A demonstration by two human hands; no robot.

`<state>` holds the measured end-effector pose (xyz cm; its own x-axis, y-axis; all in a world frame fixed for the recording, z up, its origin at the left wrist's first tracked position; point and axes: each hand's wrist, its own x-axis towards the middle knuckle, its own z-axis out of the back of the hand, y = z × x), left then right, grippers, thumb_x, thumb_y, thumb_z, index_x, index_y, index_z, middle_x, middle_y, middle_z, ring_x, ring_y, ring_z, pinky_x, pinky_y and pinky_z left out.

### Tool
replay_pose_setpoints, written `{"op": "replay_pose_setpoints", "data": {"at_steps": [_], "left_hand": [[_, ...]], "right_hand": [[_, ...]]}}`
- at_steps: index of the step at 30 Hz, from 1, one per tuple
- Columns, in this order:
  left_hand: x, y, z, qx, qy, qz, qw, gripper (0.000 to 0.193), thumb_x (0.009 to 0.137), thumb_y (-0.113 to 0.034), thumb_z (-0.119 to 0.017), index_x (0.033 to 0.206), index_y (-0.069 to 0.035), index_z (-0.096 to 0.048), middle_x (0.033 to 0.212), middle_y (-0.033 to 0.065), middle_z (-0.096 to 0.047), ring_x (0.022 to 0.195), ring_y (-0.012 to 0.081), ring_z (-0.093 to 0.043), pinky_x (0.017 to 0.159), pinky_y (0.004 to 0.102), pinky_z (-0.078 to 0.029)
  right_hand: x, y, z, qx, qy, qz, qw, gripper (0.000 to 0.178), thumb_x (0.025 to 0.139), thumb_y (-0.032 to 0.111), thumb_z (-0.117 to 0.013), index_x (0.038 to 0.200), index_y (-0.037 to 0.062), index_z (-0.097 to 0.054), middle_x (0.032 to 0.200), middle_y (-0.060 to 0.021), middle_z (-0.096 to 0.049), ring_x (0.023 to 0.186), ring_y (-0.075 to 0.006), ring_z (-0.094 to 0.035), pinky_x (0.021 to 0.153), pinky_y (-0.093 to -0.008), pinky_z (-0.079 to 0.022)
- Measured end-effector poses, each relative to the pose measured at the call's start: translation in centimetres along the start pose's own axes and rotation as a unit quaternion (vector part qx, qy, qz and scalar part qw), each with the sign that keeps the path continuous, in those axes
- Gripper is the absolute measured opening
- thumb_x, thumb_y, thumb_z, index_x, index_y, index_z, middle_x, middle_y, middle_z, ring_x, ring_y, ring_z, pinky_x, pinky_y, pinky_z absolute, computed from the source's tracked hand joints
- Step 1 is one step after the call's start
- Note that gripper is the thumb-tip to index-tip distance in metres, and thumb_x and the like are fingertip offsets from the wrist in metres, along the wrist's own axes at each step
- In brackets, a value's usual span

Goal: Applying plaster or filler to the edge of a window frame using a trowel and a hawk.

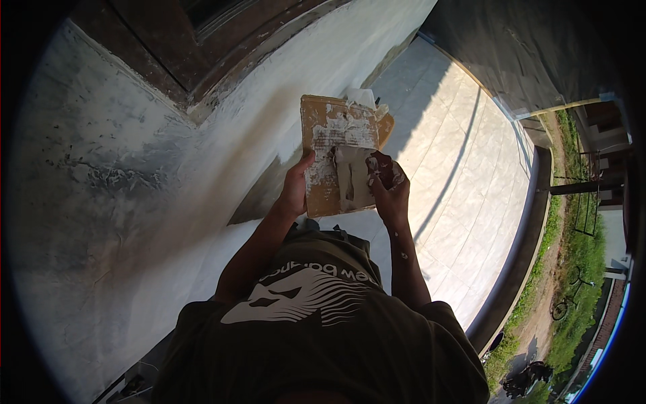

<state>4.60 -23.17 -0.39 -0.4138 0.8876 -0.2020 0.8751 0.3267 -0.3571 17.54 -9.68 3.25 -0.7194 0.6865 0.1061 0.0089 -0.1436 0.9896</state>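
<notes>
My left hand (pixel 294 187) grips the left edge of a brown rectangular board (pixel 321 197), its thumb lying on top. White putty smears cover much of the board's face. In my right hand (pixel 393 193) is a wide flat scraper (pixel 360 161), its greyish blade lying over the board's lower right part and streaked with putty. The fingers close around its dark red, putty-spattered grip. Whether the blade presses on the board or hovers just above it, I cannot tell. White specks dot my right forearm.
A grey-white plastered wall (pixel 222 148) with a dark brown wooden frame (pixel 158 50) rises on the left. Pale floor tiles (pixel 454 175) stretch right to a low dark ledge (pixel 518 249). Whitish, plastic-looking material (pixel 361 98) shows behind the board. A dark sheet (pixel 531 54) hangs at far right.
</notes>
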Motion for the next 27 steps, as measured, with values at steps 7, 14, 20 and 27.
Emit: {"op": "replay_pose_setpoints", "data": {"at_steps": [7, 14, 20, 27], "left_hand": [[0.1, 0.2, 0.0, -0.012, -0.02, 0.024, 0.999, 0.043, 0.095, -0.032, -0.037, 0.129, -0.006, -0.041, 0.119, 0.0113, -0.054, 0.107, 0.0269, -0.055, 0.092, 0.0437, -0.045], [-0.3, 0.2, -0.3, 0.005, -0.022, -0.001, 1.0, 0.045, 0.095, -0.032, -0.036, 0.131, -0.006, -0.039, 0.121, 0.0116, -0.052, 0.107, 0.027, -0.055, 0.092, 0.0443, -0.044], [0.0, 0.5, -0.4, 0.017, -0.059, -0.012, 0.998, 0.045, 0.095, -0.034, -0.037, 0.129, -0.005, -0.041, 0.122, 0.0127, -0.053, 0.109, 0.0284, -0.054, 0.094, 0.0449, -0.043], [0.4, 0.7, 0.8, -0.031, -0.026, -0.001, 0.999, 0.045, 0.095, -0.034, -0.036, 0.129, -0.004, -0.041, 0.122, 0.0138, -0.053, 0.108, 0.0287, -0.054, 0.094, 0.0444, -0.043]], "right_hand": [[0.7, 0.3, 0.7, 0.134, 0.0, -0.113, 0.985, 0.031, 0.081, -0.002, -0.048, 0.112, -0.0017, -0.055, 0.096, -0.0046, -0.063, 0.081, -0.0082, -0.057, 0.07, -0.0227, -0.045], [1.0, 1.0, 0.6, -0.067, -0.022, -0.056, 0.996, 0.026, 0.082, 0.001, -0.051, 0.108, -0.0021, -0.056, 0.089, -0.0022, -0.063, 0.074, -0.0083, -0.055, 0.064, -0.0223, -0.044], [0.5, 0.7, -0.5, 0.095, 0.04, -0.109, 0.989, 0.032, 0.084, 0.001, -0.05, 0.116, -0.0019, -0.054, 0.102, -0.0045, -0.062, 0.088, -0.0074, -0.055, 0.074, -0.0209, -0.043], [0.2, 3.9, -1.1, -0.276, 0.028, 0.224, 0.934, 0.034, 0.075, -0.007, -0.054, 0.107, 0.0025, -0.06, 0.094, -0.0172, -0.062, 0.086, -0.0345, -0.06, 0.075, -0.0388, -0.049]]}}
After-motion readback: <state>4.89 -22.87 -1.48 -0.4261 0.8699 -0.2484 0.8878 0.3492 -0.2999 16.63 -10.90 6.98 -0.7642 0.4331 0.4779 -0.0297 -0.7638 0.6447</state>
